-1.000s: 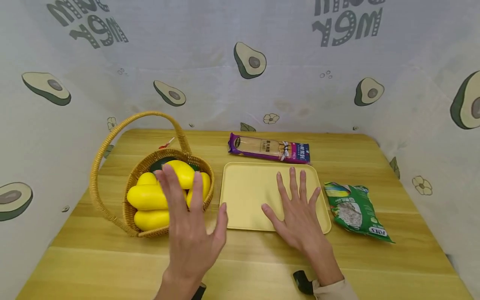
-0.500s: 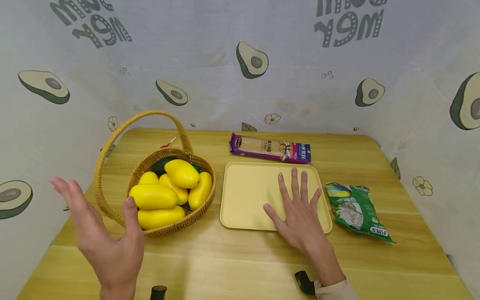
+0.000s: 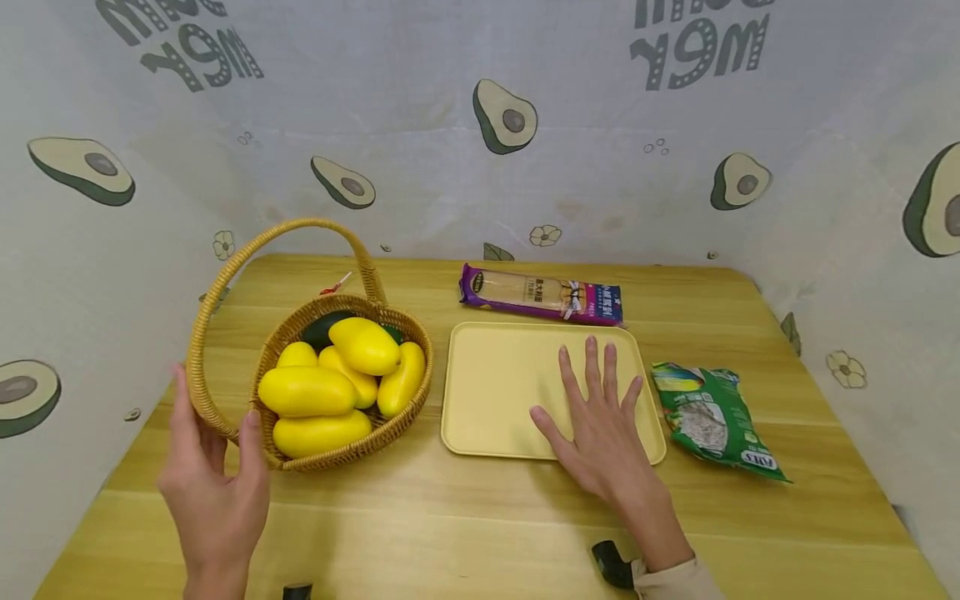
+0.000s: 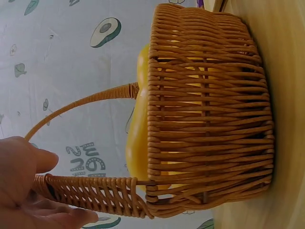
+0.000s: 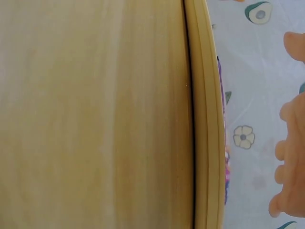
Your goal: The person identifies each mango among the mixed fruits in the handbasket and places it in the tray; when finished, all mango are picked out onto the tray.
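Note:
A wicker basket point(image 3: 397, 427) with a tall arched handle point(image 3: 262, 240) stands on the left of the table, holding several yellow mangoes point(image 3: 307, 392) and something dark green partly hidden behind them. My left hand point(image 3: 217, 492) is at the near left part of the handle; in the left wrist view the handle passes between the thumb point(image 4: 46, 161) and the fingers, which are not closed round it. My right hand point(image 3: 603, 442) is spread, palm down, over the right part of a pale yellow tray point(image 3: 487, 392). The right wrist view shows it apart from the tray's edge.
Behind the tray lies a purple pack of pasta point(image 3: 540, 294). A green bag point(image 3: 712, 421) lies right of the tray. A small red item with a white stick point(image 3: 335, 285) is behind the basket. Cloth walls with avocado prints enclose the table point(image 3: 480, 533).
My left hand moved left from in front of the basket, then came to its handle, with fingers behind it. The right hand stayed over the tray.

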Motion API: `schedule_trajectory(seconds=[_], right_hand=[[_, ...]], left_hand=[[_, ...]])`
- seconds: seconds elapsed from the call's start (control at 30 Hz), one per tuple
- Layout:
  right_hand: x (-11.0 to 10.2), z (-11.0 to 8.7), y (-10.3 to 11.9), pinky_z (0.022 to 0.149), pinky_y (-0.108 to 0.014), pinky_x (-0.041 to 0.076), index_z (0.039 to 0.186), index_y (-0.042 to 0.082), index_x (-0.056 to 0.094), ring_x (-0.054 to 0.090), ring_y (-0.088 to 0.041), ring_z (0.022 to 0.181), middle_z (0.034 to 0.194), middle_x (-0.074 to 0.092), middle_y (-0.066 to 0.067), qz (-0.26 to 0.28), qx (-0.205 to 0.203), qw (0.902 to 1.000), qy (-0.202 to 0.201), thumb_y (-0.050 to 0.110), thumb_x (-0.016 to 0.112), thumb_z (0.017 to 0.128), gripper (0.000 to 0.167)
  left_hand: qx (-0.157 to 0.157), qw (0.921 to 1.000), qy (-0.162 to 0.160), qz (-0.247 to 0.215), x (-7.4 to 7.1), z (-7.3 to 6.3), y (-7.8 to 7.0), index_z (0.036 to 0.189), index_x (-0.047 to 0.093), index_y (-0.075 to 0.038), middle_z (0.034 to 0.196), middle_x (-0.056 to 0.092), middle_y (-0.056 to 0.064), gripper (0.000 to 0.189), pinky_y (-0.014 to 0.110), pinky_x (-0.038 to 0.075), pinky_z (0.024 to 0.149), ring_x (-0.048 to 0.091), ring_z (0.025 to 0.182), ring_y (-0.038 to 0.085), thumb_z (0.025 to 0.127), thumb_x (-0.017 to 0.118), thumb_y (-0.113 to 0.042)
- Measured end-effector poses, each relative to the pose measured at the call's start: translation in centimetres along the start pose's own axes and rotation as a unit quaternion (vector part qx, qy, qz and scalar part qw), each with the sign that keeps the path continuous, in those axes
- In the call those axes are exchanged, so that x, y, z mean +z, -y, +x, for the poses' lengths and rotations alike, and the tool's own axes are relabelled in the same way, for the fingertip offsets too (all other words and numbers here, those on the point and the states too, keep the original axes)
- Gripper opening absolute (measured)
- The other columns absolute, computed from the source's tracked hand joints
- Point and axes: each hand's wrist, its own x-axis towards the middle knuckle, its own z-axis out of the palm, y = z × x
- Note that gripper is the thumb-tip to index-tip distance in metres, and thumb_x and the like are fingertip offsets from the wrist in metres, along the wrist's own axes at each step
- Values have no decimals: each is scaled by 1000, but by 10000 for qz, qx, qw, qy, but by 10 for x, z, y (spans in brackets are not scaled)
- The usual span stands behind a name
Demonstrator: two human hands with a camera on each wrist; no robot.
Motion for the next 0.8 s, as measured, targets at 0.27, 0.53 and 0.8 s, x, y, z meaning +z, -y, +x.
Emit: schedule_trajectory(seconds=[0.27,0.53,0.8], right_hand=[[1,-1,2,120,-88,-5,175,11,14,-12,-47,164,180,-11,-18,-24,-39,10000,-39,54,53,110,87],[-4,4,3,123,-86,-1,174,10,17,-10,-41,166,181,-5,-14,-118,-283,9995,73,57,51,111,86],[-37,33,21,131,-74,10,169,1,30,23,-39,163,178,21,-17,231,-1359,9889,555,47,68,106,87]], left_hand=[[-312,9995,64,-50,-3,-9,9,166,43,-12,147,63,16,86,7,52,101,63,127,5,92,67,23],[81,9997,218,-2,-3,-9,14,165,43,-12,160,56,12,94,7,55,95,65,128,-2,86,71,29],[207,9991,368,-42,-4,-9,19,165,43,-13,155,60,16,93,6,55,93,67,118,-8,86,71,29]])
